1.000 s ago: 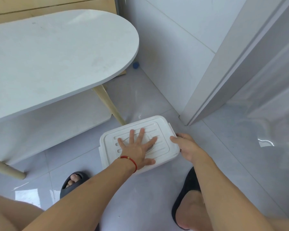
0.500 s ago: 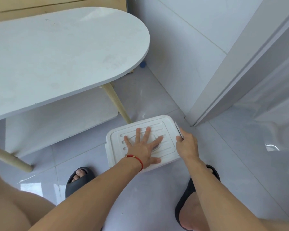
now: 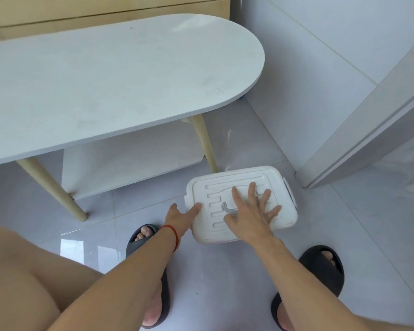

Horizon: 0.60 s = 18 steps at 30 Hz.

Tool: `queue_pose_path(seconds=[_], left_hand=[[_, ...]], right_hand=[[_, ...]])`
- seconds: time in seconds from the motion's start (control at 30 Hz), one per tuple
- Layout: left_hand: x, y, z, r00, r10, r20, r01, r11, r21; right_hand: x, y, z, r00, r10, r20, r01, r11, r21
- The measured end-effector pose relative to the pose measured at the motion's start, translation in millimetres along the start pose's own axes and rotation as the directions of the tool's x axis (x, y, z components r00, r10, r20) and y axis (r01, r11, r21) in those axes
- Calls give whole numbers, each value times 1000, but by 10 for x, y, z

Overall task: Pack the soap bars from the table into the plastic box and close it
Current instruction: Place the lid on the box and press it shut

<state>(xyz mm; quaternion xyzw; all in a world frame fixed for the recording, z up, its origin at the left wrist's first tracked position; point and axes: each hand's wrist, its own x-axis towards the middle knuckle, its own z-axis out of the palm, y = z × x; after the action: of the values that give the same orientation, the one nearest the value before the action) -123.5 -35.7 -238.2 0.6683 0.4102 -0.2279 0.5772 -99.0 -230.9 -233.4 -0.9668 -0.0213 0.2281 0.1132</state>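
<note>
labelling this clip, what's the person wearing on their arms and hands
Both arms are bare with no sleeves in view, and neither the left hand nor the right hand wears a glove. The left wrist carries a thin red string bracelet. No ring or watch shows on either hand.

The pale glossy tiled floor [image 3: 225,295] in front of you carried the white plastic box [image 3: 282,220], lid on, just beside a leg of the worktop [image 3: 105,80]. Your two dark slippers [image 3: 323,266] stood on the tiles near the box. The white oval worktop stood on light wooden legs.
</note>
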Motion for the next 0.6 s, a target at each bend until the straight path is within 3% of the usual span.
queue_pose_path(seconds=[0.1,0.23,0.37,0.53,0.6], left_hand=[[19,4,-64,986,-89,140,108,985,-134],[14,56,-39,999,-25,-44,22,997,-80],[-139,72,104,941,206,-267,-145,962,231],[-248,59,207,945,251,-208,-172,926,335],[-253,77,211,941,257,-221,-160,911,381]], right_hand=[[11,52,-75,998,-11,55,12,1000,-19],[9,43,-94,997,-8,82,8,1000,-6],[-16,54,-108,997,-17,77,17,1000,4],[-59,134,-162,994,-48,99,38,994,105],[-69,220,-172,999,-35,-3,34,972,231]])
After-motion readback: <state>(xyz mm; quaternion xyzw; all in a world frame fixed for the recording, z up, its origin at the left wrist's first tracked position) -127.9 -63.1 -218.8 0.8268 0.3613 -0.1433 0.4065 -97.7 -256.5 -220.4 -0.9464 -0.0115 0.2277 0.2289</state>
